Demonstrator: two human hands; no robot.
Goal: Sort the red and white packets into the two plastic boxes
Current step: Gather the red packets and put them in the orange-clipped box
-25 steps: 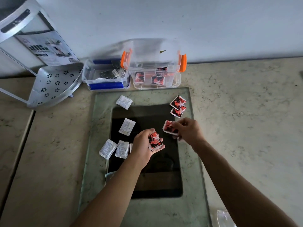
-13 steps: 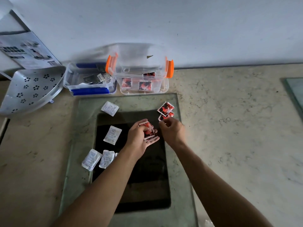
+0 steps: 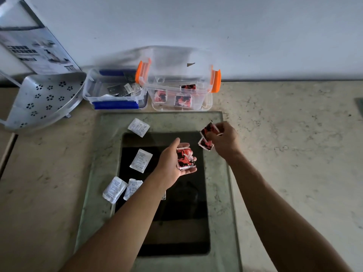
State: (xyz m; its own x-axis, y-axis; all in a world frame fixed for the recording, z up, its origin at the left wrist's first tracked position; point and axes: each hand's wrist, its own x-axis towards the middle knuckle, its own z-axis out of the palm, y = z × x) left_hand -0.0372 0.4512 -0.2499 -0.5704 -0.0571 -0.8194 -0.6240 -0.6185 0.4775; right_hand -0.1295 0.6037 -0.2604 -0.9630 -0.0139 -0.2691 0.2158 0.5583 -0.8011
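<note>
My left hand [image 3: 172,163] is palm up over the dark panel, holding a stack of red packets [image 3: 185,158]. My right hand [image 3: 224,141] pinches a red packet [image 3: 209,130] lifted at the panel's far right corner; another red packet [image 3: 205,144] lies just under it. Several white packets lie to the left: one [image 3: 138,127] near the far edge, one [image 3: 140,160] on the dark panel, two [image 3: 115,189] [image 3: 132,188] near my left forearm. The orange-clipped clear box [image 3: 204,101] holds red packets. The blue-clipped box [image 3: 88,95] holds white and dark packets.
A glass slab [image 3: 218,193] with a dark centre lies on the marble counter [image 3: 294,154]. A perforated metal shelf [image 3: 45,99] and a printed carton [image 3: 33,48] stand at the back left. Both boxes sit against the wall.
My right hand put its packet onto the stack in my left hand, then moved right and picked up another red packet. The camera shifted closer.
</note>
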